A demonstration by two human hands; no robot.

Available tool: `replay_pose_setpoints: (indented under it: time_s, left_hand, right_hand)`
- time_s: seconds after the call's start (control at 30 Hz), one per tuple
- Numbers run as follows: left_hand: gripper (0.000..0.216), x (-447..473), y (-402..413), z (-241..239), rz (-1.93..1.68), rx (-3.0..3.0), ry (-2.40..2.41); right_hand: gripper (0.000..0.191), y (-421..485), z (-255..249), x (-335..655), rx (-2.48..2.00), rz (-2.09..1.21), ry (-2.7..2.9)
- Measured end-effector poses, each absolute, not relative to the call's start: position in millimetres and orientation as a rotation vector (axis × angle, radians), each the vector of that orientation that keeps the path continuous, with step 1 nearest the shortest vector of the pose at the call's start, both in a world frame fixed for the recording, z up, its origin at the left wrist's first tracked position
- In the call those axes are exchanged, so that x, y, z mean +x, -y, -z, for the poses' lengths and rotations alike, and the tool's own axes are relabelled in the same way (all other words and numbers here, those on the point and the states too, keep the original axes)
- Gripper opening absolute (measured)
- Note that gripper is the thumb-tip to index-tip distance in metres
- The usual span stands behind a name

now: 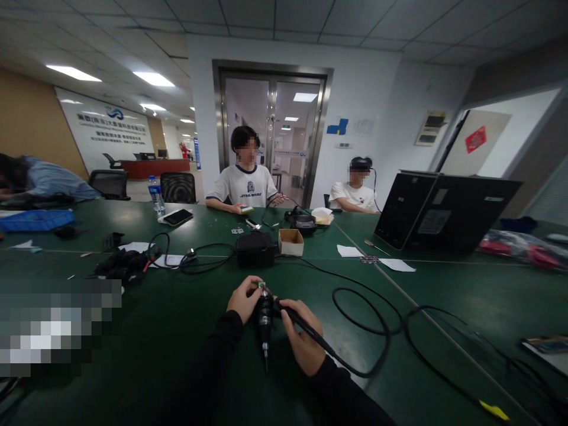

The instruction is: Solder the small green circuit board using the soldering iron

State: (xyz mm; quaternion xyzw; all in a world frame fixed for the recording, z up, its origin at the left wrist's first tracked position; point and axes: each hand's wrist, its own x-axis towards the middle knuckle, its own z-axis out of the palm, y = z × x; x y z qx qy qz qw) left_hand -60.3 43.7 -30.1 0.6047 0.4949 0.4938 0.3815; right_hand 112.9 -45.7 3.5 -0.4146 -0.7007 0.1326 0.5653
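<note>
My left hand (243,300) is closed in a pinch on a tiny green part (261,287) held at the top end of a black pen-shaped tool (265,322). My right hand (303,334) is wrapped round the tool's body and its black cable (377,349), which runs off to the right across the green table (146,331). The tool's thin metal tip points down toward me. Both arms wear black sleeves.
A black box (255,248) and a small cardboard box (290,241) stand beyond my hands. An open black laptop (439,213) is at the right. Cables, a phone (178,217) and a bottle (155,195) lie left. Two people sit across the table.
</note>
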Motion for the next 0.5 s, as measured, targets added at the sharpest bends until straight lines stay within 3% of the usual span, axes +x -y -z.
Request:
replay_pose_setpoints:
  time_s: [0.5]
  left_hand:
    - [0.023, -59.6, -42.0, 27.2, -1.268, 1.494, -1.289]
  right_hand:
    - [0.016, 48.1, -6.6, 113.9, -0.983, -0.343, 1.674]
